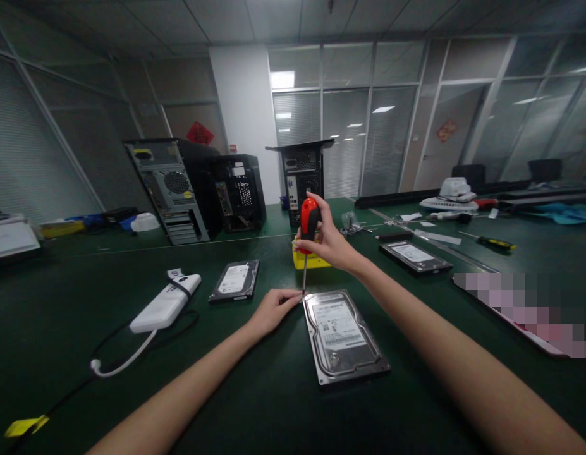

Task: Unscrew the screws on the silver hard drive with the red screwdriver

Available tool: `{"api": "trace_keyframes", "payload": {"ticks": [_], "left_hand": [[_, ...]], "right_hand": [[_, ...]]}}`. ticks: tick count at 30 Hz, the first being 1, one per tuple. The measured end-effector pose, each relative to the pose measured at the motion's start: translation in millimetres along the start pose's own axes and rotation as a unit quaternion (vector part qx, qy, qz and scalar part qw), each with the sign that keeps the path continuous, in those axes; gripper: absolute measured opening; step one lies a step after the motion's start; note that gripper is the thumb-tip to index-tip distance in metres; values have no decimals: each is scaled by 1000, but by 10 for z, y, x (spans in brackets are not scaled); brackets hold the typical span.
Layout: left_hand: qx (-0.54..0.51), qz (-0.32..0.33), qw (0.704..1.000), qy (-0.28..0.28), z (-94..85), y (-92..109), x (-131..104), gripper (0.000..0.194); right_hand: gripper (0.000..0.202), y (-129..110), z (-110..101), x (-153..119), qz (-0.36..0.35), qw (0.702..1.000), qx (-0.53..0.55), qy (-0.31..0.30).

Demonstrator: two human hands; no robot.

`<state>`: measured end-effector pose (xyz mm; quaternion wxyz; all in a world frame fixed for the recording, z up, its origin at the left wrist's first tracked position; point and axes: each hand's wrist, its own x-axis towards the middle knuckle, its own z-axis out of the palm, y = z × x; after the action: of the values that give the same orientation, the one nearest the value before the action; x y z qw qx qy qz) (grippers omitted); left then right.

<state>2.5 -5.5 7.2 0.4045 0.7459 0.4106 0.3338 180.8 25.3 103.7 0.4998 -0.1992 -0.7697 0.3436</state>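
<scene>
In the head view my right hand [328, 237] is wrapped around the red and black handle of a screwdriver [309, 221], held nearly upright. Its shaft points down at the top left corner of a silver hard drive [337, 335], which lies label up on the table. My left hand [274, 309] rests beside that corner, thumb and fingertips brought together right at the screwdriver's tip. Whatever lies between those fingertips is too small to make out. Behind the screwdriver sits a yellow container [316, 261], partly hidden by my right hand.
Other hard drives lie left [236, 280] and right [415, 254] on the green table [217, 404]. A white power strip [165, 304] with cables is at left. Computer cases [179, 189] stand behind. A yellow-black screwdriver [495, 243] and a pixelated flat object [524, 316] are at right.
</scene>
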Motion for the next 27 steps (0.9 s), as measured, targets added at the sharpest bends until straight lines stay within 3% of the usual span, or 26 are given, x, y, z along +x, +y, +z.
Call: {"api": "trace_keyframes", "payload": {"ticks": [12,18,27], "left_hand": [[-37,-40,999,3,-8,2,1,32],[-50,-65,996,43,-12,-30,12,32],[-66,-82,994,26,-42,-28,17,32]], "right_hand": [[94,4,-5,0,1,1000,4,-14],[95,5,-8,-9,0,1000,3,-15],[97,8,-10,11,-5,1000,-12,-22]]}}
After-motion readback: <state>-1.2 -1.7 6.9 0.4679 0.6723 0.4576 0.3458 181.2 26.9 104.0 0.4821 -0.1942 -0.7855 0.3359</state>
